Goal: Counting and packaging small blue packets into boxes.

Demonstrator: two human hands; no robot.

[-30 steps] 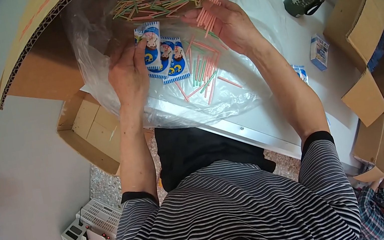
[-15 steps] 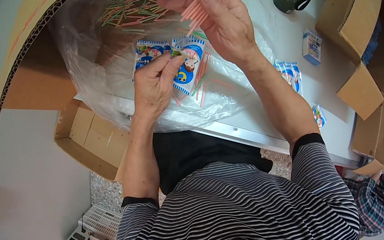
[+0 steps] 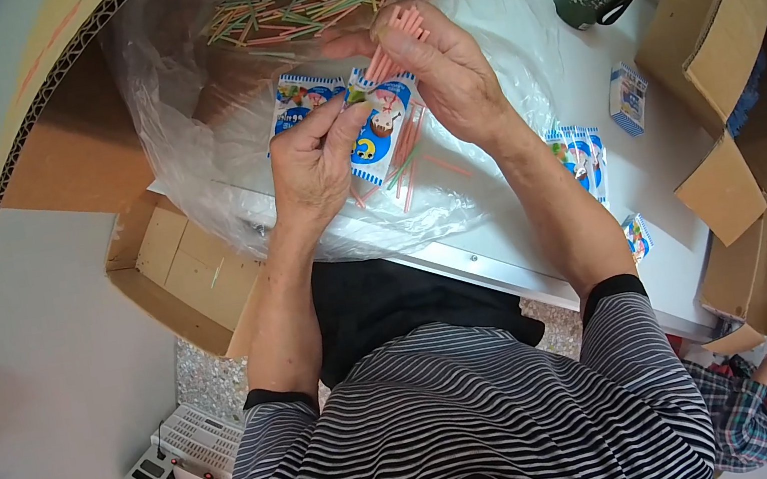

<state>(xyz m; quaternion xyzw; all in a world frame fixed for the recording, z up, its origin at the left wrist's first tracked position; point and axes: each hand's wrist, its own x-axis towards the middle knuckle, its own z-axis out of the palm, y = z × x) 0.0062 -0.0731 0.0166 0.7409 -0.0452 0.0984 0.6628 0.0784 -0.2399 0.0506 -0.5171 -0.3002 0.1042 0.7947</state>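
while the left hand (image 3: 315, 165) pinches a small blue printed packet (image 3: 375, 129) open above the clear bag (image 3: 216, 146) on the bench (image 3: 615, 170), right hand (image 3: 443, 77) fingers grip a pink stick bundle (image 3: 396, 39), filling step, likely calling for careful alignment.

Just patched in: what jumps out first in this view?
At centre, the left hand pinches a blue-and-white printed packet, and the right hand grips a bunch of thin pink sticks above it. Behind them, a clear plastic bag in a cardboard box holds a heap of multicoloured sticks.
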